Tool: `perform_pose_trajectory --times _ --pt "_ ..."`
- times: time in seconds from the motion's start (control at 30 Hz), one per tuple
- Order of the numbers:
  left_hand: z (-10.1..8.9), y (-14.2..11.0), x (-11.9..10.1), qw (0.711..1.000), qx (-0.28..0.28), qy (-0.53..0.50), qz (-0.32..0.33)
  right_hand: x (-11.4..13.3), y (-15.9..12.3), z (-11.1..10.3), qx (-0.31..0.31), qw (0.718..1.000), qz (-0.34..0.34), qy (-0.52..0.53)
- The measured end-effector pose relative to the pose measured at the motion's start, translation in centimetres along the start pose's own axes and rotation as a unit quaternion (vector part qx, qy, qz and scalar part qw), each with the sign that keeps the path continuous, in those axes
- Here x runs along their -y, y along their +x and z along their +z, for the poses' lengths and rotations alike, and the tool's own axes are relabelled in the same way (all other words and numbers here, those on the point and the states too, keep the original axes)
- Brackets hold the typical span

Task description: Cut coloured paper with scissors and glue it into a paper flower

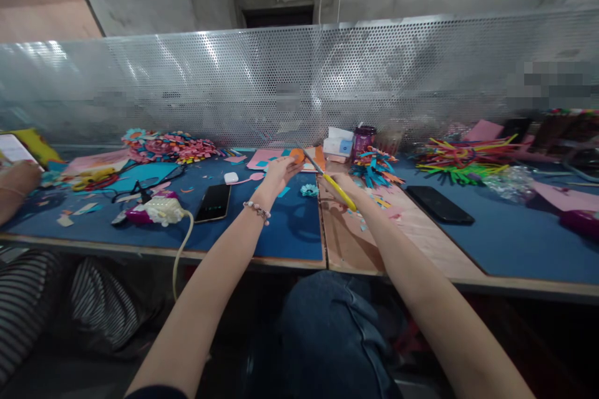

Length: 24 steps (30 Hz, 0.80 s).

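Note:
My left hand [281, 176], with a beaded bracelet at its wrist, pinches a small piece of orange paper [296, 154] above the blue mat. In my right hand [341, 186] is a pair of scissors with yellow handles [345, 194]. Their metal blades point up and to the left, close to the orange paper. Whether the blades touch the paper I cannot tell. Below my hands a light-blue paper flower [309, 190] lies on the mat. Sheets of pink and orange paper [262, 158] are spread behind my left hand.
A black phone [213, 203] and a white earphone case [231, 178] lie left. Another phone [440, 204] is right. A power strip [161, 209] trails a cable over the edge. A heap of paper flowers [171, 148] stands before the perforated metal screen [210, 84]. A co-worker's hand [21, 181] is far left.

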<state>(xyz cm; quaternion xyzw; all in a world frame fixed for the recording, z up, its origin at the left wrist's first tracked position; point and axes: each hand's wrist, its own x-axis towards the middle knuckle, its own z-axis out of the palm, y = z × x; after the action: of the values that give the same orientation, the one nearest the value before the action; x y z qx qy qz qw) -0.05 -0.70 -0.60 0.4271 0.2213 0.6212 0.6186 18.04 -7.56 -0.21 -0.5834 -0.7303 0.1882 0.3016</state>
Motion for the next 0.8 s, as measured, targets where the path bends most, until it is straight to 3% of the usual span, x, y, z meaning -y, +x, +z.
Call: perform_pose_trajectory --times 0.8 --pt "1.4 -0.9 0.2 0.996 -0.054 -0.051 -0.047 0.3 -0.3 0.0 -0.002 1.000 0.015 0.026"
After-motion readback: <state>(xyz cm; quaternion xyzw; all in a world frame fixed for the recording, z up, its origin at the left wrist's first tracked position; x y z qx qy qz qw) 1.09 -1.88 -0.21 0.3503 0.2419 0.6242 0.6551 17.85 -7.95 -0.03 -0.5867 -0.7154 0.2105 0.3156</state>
